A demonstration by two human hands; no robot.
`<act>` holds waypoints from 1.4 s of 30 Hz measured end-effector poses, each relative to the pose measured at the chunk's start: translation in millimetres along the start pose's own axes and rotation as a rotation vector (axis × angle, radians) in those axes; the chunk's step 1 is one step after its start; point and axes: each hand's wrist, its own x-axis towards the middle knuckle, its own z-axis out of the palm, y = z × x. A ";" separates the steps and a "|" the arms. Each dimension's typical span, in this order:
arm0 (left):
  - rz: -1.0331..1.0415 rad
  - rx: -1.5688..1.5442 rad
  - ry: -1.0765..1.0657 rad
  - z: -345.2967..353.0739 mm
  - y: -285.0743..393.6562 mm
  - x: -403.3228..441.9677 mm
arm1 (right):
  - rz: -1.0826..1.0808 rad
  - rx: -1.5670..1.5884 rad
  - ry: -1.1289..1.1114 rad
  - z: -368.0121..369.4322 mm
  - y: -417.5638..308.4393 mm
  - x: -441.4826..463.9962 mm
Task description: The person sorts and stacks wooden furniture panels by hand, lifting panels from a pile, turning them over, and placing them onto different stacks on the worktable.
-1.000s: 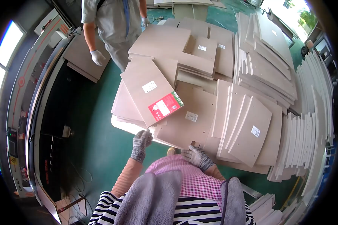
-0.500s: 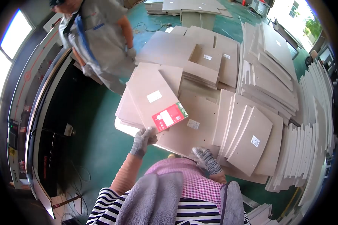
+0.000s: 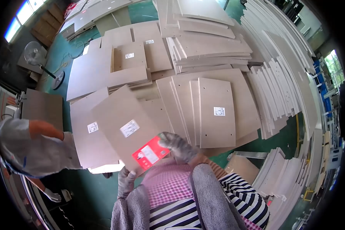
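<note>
A flat beige board (image 3: 113, 109) with a white sticker and a red printed label (image 3: 151, 152) lies tilted in front of me, over other boards. My left hand (image 3: 125, 181), in a grey glove, is closed on its near left corner, the thumb towards the board. My right hand (image 3: 179, 146), also gloved, grips the near right corner beside the red label; some fingers are hidden. Below the held board, at left, lies another stickered board (image 3: 86, 134). To the right of my right hand, several drilled boards (image 3: 216, 115) lie overlapped.
A co-worker in grey (image 3: 38, 149) bends close by at the left, beside a dark machine. Stacks of boards (image 3: 214, 46) rise at the back, and rows of narrow panels (image 3: 276, 92) stand at the right. A fan (image 3: 36, 55) stands at the back left.
My right hand has come from the stack's near edge to the labelled board's right corner. My left hand has kept hold of it. The view has turned right, and the co-worker now bends over.
</note>
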 end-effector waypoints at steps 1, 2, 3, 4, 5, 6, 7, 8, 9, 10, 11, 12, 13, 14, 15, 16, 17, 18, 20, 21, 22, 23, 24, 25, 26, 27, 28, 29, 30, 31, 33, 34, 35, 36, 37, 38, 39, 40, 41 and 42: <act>-0.007 -0.003 0.009 2.6 1.1 6.6 | -0.012 -0.119 0.043 -18.8 0.4 -8.9; -0.042 0.240 -0.072 3.5 2.5 13.4 | -0.012 -0.101 0.114 -30.8 -3.5 -25.4; -0.074 0.483 -0.158 6.0 5.3 20.9 | -0.016 -0.086 0.186 -42.0 -10.5 -42.7; -0.066 0.365 -0.162 20.9 9.3 24.4 | -0.052 -0.311 0.400 -51.8 -10.9 -61.7; -0.066 0.363 -0.164 19.9 9.4 26.2 | -0.088 -0.539 0.615 -63.1 -10.3 -81.1; -0.128 0.281 -0.173 17.5 8.7 28.2 | -0.010 -0.659 0.705 -78.0 -13.1 -96.0; -0.195 0.199 -0.180 12.9 7.6 28.4 | 0.075 -0.777 0.792 -94.6 -14.5 -113.6; -0.283 0.203 -0.139 -6.6 -8.3 26.6 | -0.001 -0.890 0.825 -126.8 7.5 -137.0; -0.292 0.200 -0.118 -24.2 -24.8 25.2 | -0.082 -0.998 0.843 -149.1 20.7 -154.2; -0.383 0.261 -0.022 -42.6 -40.8 21.2 | -0.071 -0.801 0.885 -171.9 31.6 -170.6; -0.471 0.319 0.081 -58.0 -53.2 15.6 | -0.058 -0.602 0.916 -183.7 30.2 -178.5; -0.475 0.314 0.120 -68.3 -61.4 10.7 | -0.111 -0.627 0.900 -194.6 29.5 -190.6; -0.539 0.243 0.300 -75.1 -67.8 9.0 | -0.167 -0.651 0.886 -197.1 25.1 -196.2; -0.597 0.167 0.475 -81.0 -72.7 8.5 | -0.120 -0.358 0.891 -184.5 8.7 -191.0; -0.597 0.157 0.500 -86.0 -76.1 7.6 | -0.065 -0.070 0.890 -170.6 -11.7 -186.7; -0.570 -0.057 0.540 -90.0 -78.2 8.2 | -0.049 -0.044 0.881 -160.6 -26.0 -183.3; -0.538 -0.270 0.571 -93.8 -80.3 10.4 | -0.040 -0.046 0.866 -178.9 -13.8 -184.9; -0.588 -0.420 0.545 -98.2 -81.9 16.1 | 0.068 -0.435 0.962 -205.8 0.5 -187.6; -0.492 -0.408 0.415 -96.4 -85.4 18.1 | 0.200 -1.048 1.231 -194.4 -7.4 -179.7; -0.394 -0.391 0.273 -91.2 -87.3 22.4 | 0.197 -1.051 1.223 -181.0 -19.7 -167.7; -0.423 -0.407 0.429 -71.1 -64.4 22.4 | 0.067 -0.924 1.221 -172.8 -29.0 -157.5; -0.421 -0.414 0.437 -69.8 -69.4 25.8 | -0.057 -0.793 1.214 -169.8 -34.7 -149.4; -0.401 -0.447 0.462 -71.4 -76.4 29.0 | -0.209 -0.734 0.993 -166.6 -37.8 -134.4; -0.383 -0.480 0.488 -73.8 -82.3 30.2 | -0.197 -0.690 0.826 -157.9 -39.4 -124.9; -0.382 -0.400 0.502 -73.2 -81.7 32.3 | -0.181 -0.646 0.659 -121.3 -52.5 -103.0; -0.385 -0.411 0.511 -73.4 -85.5 32.4 | -0.183 -0.675 0.539 -100.6 -51.2 -81.0; -0.376 -0.340 0.541 -74.6 -91.2 32.9 | -0.186 -0.702 0.415 -81.6 -43.7 -62.3; -0.367 -0.268 0.573 -75.3 -94.6 32.4 | -0.038 -0.588 0.383 -61.7 -30.4 -50.3; -0.357 -0.258 0.600 -65.3 -84.1 28.0 | -0.175 -0.588 0.287 -53.1 -0.8 -33.6; -0.361 -0.264 0.612 -61.7 -82.2 20.8 | 0.010 -0.548 0.191 -36.8 6.6 -28.4; -0.291 -0.298 0.645 -58.3 -80.8 5.9 | 0.361 -0.517 0.050 -2.9 19.0 -23.5; -0.262 -0.335 0.564 -57.6 -76.3 -2.2 | 0.527 -0.528 0.004 8.4 24.5 -25.7; -0.265 -0.338 0.569 -60.8 -80.0 -8.5 | 0.080 -1.022 -0.188 -13.2 89.8 -30.2; -0.280 -0.358 0.523 -64.8 -85.2 -14.1 | 0.394 -0.741 -0.114 3.3 78.8 -33.6; -0.292 -0.381 0.483 -70.4 -89.2 -19.7 | 0.695 -0.448 -0.043 22.6 68.7 -34.5; -0.311 -0.364 0.482 -67.5 -83.6 -21.1 | 0.695 -0.450 -0.051 14.3 85.5 -31.9; -0.311 -0.365 0.491 -64.9 -79.6 -22.6 | 0.793 -0.126 -0.007 -1.8 115.5 -30.3; -0.300 -0.358 0.471 -62.4 -76.0 -25.1 | 0.881 0.202 0.036 -7.3 134.9 -33.0; -0.285 -0.350 0.452 -60.9 -72.3 -28.5 | 0.886 0.202 0.023 0.1 136.2 -39.9; -0.282 -0.344 0.435 -60.9 -68.2 -31.3 | 0.788 0.250 0.074 8.8 132.3 -46.3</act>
